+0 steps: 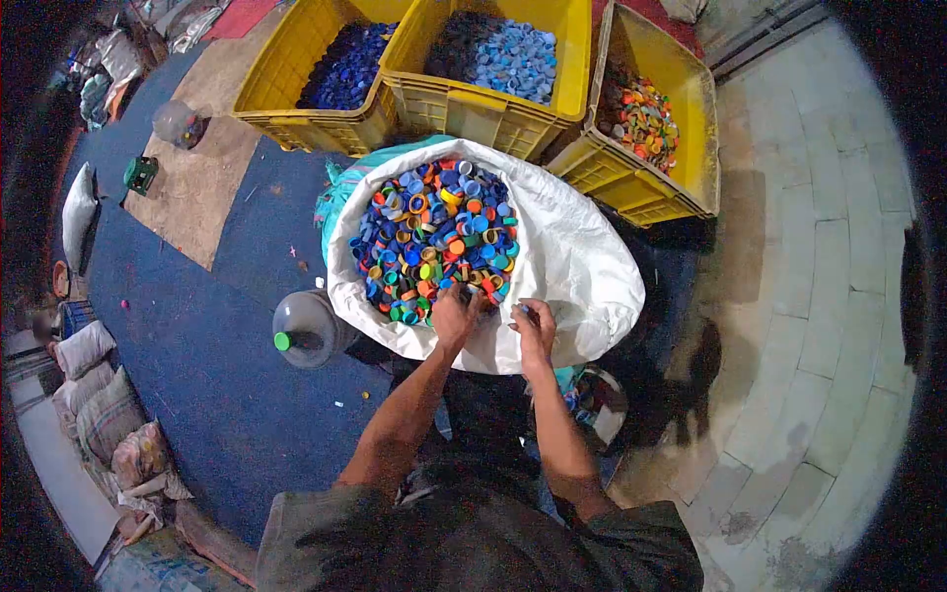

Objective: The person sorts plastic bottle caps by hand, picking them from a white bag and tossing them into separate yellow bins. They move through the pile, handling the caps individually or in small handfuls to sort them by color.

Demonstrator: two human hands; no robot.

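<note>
A white sack (pixel 582 266) stands open in front of me, heaped with loose plastic bottle caps (pixel 434 232) in blue, orange, green, yellow and white. My left hand (pixel 456 318) is at the near edge of the heap, its fingers bent down and closed among the caps. What they grip is hidden. Just to its right, over the folded rim of the sack, my right hand (pixel 534 331) is curled with thumb and fingers close together. A small thing shows at its fingertips, too small to name.
Beyond the sack stand yellow crates holding dark blue caps (pixel 347 67), light blue caps (pixel 516 61) and orange mixed caps (pixel 646 123). A clear jug with a green cap (pixel 306 331) lies at left. A round container (pixel 600 405) sits below my right forearm. Stuffed sacks (pixel 99 385) line the left.
</note>
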